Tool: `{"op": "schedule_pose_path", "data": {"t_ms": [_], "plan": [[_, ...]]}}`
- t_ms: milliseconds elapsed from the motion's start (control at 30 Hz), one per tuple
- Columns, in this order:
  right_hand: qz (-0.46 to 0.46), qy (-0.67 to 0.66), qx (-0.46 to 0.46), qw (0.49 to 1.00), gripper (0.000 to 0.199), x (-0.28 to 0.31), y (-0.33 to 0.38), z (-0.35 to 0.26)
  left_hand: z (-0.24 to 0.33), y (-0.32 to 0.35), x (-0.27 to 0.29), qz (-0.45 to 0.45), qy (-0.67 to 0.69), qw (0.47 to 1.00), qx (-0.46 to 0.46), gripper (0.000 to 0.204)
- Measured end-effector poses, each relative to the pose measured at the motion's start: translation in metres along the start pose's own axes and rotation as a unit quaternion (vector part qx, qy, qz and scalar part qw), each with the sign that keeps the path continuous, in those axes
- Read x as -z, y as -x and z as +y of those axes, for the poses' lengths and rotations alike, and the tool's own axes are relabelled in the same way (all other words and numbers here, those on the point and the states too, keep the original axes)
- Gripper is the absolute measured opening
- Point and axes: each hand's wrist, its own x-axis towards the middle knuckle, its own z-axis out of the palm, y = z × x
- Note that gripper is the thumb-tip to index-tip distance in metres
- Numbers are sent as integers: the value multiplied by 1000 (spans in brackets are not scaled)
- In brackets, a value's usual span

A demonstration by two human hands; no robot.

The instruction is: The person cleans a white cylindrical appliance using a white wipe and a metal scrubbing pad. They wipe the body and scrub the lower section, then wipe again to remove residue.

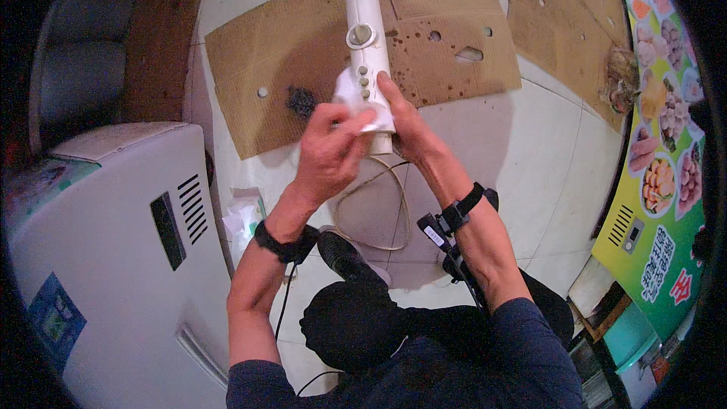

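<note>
A white electric fan column (365,7), with a round knob and a row of buttons, extends away from me over the cardboard. My right hand (413,129) grips its near end from the right side, with the thumb lying along the top. Pinched in my left hand (329,148) is a white cloth or tissue (347,89), pressed against the column beside and below the buttons. Part of the cloth is smeared by motion. From the near end, a pale power cord (407,216) loops down to the floor.
Flattened cardboard (265,53) covers the tiles beneath the column, with a dark scouring ball (301,101) on it. A white cabinet (129,204) stands at the left, near a white-and-green packet (244,216). A food-printed freezer panel (655,144) borders the right side.
</note>
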Motion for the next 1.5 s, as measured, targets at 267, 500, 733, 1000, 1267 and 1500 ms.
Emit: {"op": "schedule_pose_path", "data": {"t_ms": [267, 500, 733, 1000, 1267, 1500], "plan": [[-101, -42, -23, 994, 71, 23, 4, 2, -2, -12, -9, 157, 84, 984, -13, 25], [6, -89, 21, 996, 70, 26, -2, 15, -9, -55, -30, 37, 80, 996, -31, 13], [-41, -75, 30, 996, 65, 30, -1, 19, -24, -87, -31, 83, 80, 993, 15, 17], [12, 16, 5, 1000, 66, 26, -3, 26, 6, -40, 3, -6, 45, 998, 32, 23], [5, 35, -7, 999, 64, 31, -4, 34, -53, -74, -1, -61, 43, 997, -9, 31], [3, 123, -21, 992, 59, 31, 1, 42, -16, -102, -4, -50, -35, 992, -107, 37]]}}
